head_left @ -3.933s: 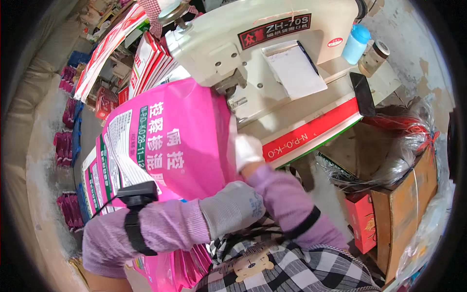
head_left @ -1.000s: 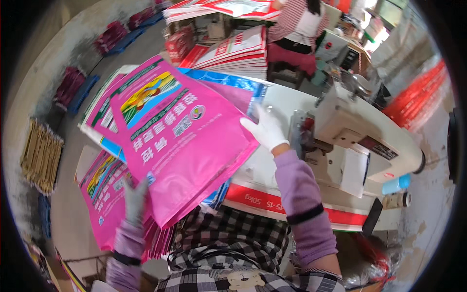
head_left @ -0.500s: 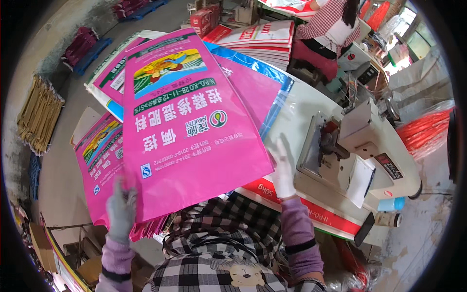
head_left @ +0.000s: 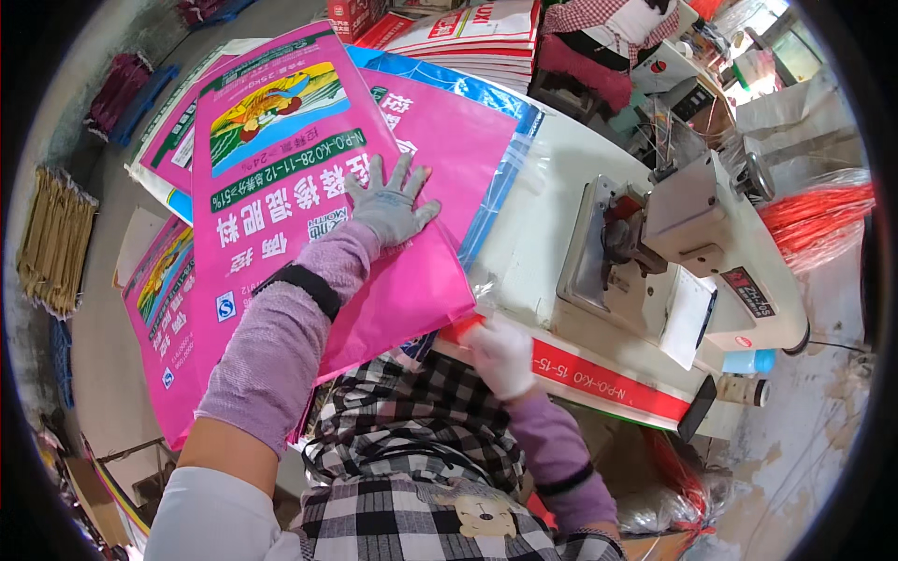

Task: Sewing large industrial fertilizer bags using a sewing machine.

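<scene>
A large pink printed sack [head_left: 281, 178] lies flat on top of a fanned pile of sacks, its printing upside down to me. My left hand [head_left: 391, 204], in a grey glove, rests on it with fingers spread. Close to the sack's near right corner is my right hand [head_left: 500, 355], in a white glove. Its fingers are curled in, just above the red printed strip [head_left: 599, 376] at the table's front edge. Whatever is between those fingers is hidden. A second pink sack [head_left: 458, 150] shows underneath to the right, and another [head_left: 154, 346] at the left.
An industrial sewing machine [head_left: 711, 234] stands on the white table [head_left: 524, 224] to the right. Red-and-white sacks [head_left: 458, 47] are stacked at the back. Another person [head_left: 599, 37] sits beyond. Bundled brown sacks [head_left: 56, 238] lean far left; red strands [head_left: 823, 224] hang far right.
My left hand has moved from the sack's near left edge onto its middle and flattened there. My right hand has come lower and left, its fingers now curled. The whole view has shifted slightly.
</scene>
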### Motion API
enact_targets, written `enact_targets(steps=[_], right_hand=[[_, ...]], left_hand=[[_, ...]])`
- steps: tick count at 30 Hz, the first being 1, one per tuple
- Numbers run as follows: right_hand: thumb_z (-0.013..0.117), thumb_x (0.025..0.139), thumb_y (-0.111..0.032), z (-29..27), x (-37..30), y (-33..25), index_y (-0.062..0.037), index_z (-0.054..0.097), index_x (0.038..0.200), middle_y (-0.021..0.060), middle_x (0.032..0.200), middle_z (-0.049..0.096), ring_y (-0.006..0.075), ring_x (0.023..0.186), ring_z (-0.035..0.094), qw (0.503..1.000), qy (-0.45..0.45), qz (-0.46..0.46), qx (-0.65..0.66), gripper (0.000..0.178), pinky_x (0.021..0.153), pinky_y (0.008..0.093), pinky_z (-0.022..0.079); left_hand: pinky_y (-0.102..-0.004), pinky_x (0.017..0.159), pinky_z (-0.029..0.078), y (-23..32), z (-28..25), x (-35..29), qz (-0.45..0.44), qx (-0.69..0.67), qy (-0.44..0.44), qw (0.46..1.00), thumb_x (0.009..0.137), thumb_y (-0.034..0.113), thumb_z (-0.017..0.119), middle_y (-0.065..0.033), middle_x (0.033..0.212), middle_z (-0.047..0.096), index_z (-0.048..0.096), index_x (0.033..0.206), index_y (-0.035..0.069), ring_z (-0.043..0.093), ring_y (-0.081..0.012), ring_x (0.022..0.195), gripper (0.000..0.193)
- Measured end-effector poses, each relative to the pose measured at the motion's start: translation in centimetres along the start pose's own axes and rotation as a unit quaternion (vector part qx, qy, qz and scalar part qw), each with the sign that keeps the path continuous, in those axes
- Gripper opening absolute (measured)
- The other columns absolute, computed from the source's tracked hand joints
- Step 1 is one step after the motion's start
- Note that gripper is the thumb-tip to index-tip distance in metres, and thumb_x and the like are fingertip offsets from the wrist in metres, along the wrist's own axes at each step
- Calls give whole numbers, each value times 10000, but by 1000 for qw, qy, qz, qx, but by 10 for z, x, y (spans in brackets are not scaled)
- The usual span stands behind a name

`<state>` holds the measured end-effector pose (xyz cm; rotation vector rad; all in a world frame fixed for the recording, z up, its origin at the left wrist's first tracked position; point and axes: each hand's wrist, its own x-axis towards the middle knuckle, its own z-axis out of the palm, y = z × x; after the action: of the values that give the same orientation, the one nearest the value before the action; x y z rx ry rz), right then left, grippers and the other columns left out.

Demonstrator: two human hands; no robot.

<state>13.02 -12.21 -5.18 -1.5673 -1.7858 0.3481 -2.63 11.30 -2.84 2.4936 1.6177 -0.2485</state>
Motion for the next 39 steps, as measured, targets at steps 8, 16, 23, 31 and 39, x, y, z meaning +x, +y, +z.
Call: enact_targets(steps=[8,16,23,31,39], right_hand=[[596,883,-243,7,85,-37,-69,596,1224,206,1283,549,383,1145,524,998,-42,5,-40,383,978,463,432],[488,925,-21,34,54,-6,36,600,1249,141,1232,644,229,1110,621,946,18,142,289,347,995,320,452],[552,912,-74,95,157,-93,-2,681,1126,150,1095,700,234,1044,654,981,-97,-5,165,260,947,324,476],[541,901,-150,252,102,-165,-36,641,1160,164,1149,600,328,1035,633,916,-288,-173,-219,300,829,378,544],[453,918,-125,267,41,-82,-62,182,1529,242,1532,275,421,1406,283,891,-330,-87,-299,671,1136,566,254]], left_hand=[[-539,1138,225,-35,8,-52,166,-205,99,959,903,522,529,-176,1499,356,367,1455,144,313,-431,1373,689],[-299,730,533,-149,48,-332,-372,-536,245,716,921,341,665,-124,1037,658,552,1175,-52,648,-192,901,481],[-198,525,403,-130,-98,-370,-384,-610,402,565,959,265,603,78,697,540,620,765,89,503,-23,628,263],[-180,631,440,-163,-42,-437,-362,-599,380,605,911,60,569,82,737,607,683,869,34,540,-18,668,124],[-317,802,517,-197,182,-437,-496,-588,351,534,816,54,653,-96,1095,565,505,1229,99,588,-223,1013,441]])
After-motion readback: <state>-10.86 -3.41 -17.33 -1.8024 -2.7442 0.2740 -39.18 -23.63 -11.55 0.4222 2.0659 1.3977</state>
